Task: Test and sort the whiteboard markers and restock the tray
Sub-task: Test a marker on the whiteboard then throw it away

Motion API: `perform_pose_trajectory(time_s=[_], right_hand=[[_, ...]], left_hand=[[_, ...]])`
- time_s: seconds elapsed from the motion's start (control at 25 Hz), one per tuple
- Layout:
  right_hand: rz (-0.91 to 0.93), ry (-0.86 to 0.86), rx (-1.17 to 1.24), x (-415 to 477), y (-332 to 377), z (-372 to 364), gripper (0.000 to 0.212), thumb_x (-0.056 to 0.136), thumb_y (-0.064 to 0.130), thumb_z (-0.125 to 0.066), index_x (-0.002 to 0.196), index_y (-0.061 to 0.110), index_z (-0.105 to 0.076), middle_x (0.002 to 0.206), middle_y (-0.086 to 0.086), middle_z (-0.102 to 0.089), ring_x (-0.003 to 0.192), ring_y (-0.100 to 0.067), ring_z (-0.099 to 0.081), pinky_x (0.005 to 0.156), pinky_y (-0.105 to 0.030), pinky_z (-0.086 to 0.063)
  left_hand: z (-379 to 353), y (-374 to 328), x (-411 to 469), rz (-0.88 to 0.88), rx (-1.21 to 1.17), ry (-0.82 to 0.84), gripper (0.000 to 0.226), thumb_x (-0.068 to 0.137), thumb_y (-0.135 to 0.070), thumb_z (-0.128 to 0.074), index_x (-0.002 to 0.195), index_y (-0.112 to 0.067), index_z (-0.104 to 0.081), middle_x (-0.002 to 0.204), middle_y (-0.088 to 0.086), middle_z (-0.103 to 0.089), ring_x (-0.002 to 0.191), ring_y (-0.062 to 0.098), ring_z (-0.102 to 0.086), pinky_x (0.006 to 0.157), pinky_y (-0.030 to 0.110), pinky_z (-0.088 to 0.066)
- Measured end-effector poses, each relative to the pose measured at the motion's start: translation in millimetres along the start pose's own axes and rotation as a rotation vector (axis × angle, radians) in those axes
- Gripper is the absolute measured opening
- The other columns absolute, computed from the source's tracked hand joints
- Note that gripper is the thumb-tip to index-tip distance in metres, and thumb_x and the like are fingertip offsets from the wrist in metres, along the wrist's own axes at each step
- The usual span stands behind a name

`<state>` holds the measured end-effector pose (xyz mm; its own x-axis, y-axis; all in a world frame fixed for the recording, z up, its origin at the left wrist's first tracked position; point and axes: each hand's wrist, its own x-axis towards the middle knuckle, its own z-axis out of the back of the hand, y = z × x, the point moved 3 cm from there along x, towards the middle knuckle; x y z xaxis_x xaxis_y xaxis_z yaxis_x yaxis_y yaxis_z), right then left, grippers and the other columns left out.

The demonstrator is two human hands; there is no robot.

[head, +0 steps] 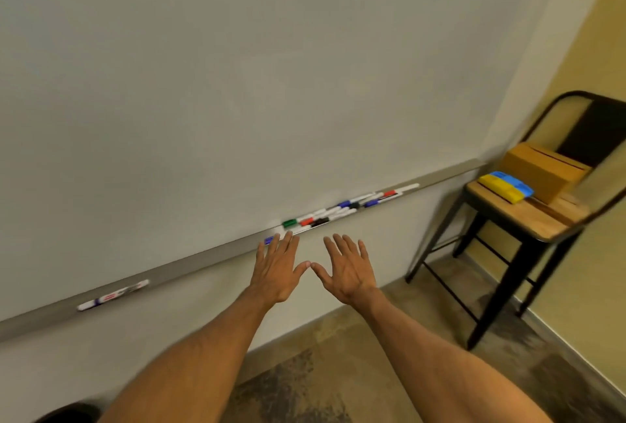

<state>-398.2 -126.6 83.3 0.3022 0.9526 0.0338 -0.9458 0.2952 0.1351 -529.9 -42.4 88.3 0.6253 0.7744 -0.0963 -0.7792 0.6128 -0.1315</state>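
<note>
Both hands are spread flat and hold nothing: the left hand (276, 268) reaches to the tray (203, 258), the right hand (347, 268) is just beside it. The markers (345, 207) lie piled there, probably waiting for testing.

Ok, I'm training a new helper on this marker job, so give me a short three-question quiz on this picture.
1. True or false: the left hand and the right hand each grip a marker.
2. Where do the blue and yellow blocks lie? A) in the right hand B) on the chair seat beside the cardboard box C) on the floor
3. Fill in: the marker cap by the left hand's fingertips is ___.
Key: 1 false, both hands are spread open and empty. 2 B. 3 blue.
</note>
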Motion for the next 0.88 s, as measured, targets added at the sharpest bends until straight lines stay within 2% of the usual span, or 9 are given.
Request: perform_pose_trajectory(time_s=[0.08, 0.24, 0.32, 0.4, 0.56, 0.64, 0.8, 0.88], right_hand=[[-0.058, -0.018, 0.006, -5, -36, 8, 0.111, 0.062, 0.075, 0.030, 0.151, 0.022, -0.010, 0.159, -0.004, -0.010, 0.146, -0.023, -0.005, 0.116, -0.047, 0.002], [-0.185, -0.017, 0.016, -4, -103, 18, 0.079, 0.086, 0.069, -0.004, 0.151, 0.023, -0.010, 0.159, -0.004, -0.012, 0.146, -0.024, -0.006, 0.116, -0.046, 0.005], [-0.227, -0.018, 0.014, -1, -132, 22, 0.074, 0.091, 0.067, -0.012, 0.151, 0.023, -0.010, 0.158, -0.004, -0.013, 0.146, -0.024, -0.007, 0.115, -0.046, 0.005], [-0.254, -0.020, 0.005, 6, -158, 25, 0.074, 0.090, 0.067, -0.009, 0.150, 0.024, -0.010, 0.158, -0.004, -0.013, 0.146, -0.024, -0.007, 0.116, -0.048, 0.003], [-0.273, -0.043, -0.005, 32, -201, 27, 0.096, 0.073, 0.075, 0.017, 0.149, 0.024, -0.011, 0.158, -0.004, -0.016, 0.145, -0.025, -0.011, 0.116, -0.049, 0.002], [-0.285, -0.045, 0.005, 53, -224, 26, 0.092, 0.076, 0.074, 0.014, 0.150, 0.024, -0.012, 0.157, -0.003, -0.016, 0.145, -0.025, -0.010, 0.116, -0.048, 0.002], [-0.266, -0.023, -0.011, 100, -257, 25, 0.110, 0.061, 0.076, 0.028, 0.150, 0.024, -0.011, 0.158, -0.004, -0.014, 0.146, -0.025, -0.009, 0.115, -0.048, 0.004], [-0.257, -0.010, -0.009, 121, -269, 25, 0.103, 0.067, 0.075, 0.022, 0.150, 0.024, -0.011, 0.158, -0.004, -0.014, 0.146, -0.026, -0.009, 0.115, -0.048, 0.005]], left_hand=[[0, -37, 19, -0.065, 0.009, 0.000, 0.070, 0.097, -0.057, -0.022, 0.153, -0.021, 0.000, 0.160, 0.002, 0.005, 0.147, 0.022, 0.008, 0.118, 0.048, 0.005], [-2, -98, 53, -0.164, 0.024, 0.014, 0.070, 0.096, -0.059, -0.021, 0.153, -0.022, -0.001, 0.161, 0.002, 0.003, 0.147, 0.022, 0.007, 0.115, 0.046, 0.010], [-4, -122, 69, -0.200, 0.020, 0.028, 0.071, 0.096, -0.060, -0.021, 0.153, -0.023, -0.001, 0.160, 0.001, 0.004, 0.147, 0.022, 0.007, 0.115, 0.047, 0.009], [-8, -144, 88, -0.226, 0.024, 0.042, 0.071, 0.096, -0.060, -0.021, 0.153, -0.023, -0.001, 0.160, 0.001, 0.004, 0.147, 0.022, 0.007, 0.117, 0.048, 0.007], [-15, -178, 135, -0.263, 0.044, 0.067, 0.070, 0.096, -0.059, -0.019, 0.153, -0.022, 0.000, 0.160, 0.002, 0.004, 0.147, 0.023, 0.007, 0.118, 0.050, 0.006], [-17, -192, 161, -0.260, 0.048, 0.074, 0.069, 0.097, -0.057, -0.019, 0.153, -0.021, 0.001, 0.160, 0.002, 0.003, 0.147, 0.023, 0.007, 0.118, 0.050, 0.004], [-15, -209, 211, -0.233, 0.042, 0.053, 0.067, 0.098, -0.054, -0.021, 0.153, -0.020, -0.001, 0.161, 0.002, -0.001, 0.147, 0.024, 0.002, 0.116, 0.048, 0.003], [-14, -214, 236, -0.220, 0.046, 0.037, 0.066, 0.098, -0.054, -0.022, 0.153, -0.022, -0.003, 0.161, 0.002, -0.004, 0.148, 0.025, -0.001, 0.116, 0.049, 0.001]])
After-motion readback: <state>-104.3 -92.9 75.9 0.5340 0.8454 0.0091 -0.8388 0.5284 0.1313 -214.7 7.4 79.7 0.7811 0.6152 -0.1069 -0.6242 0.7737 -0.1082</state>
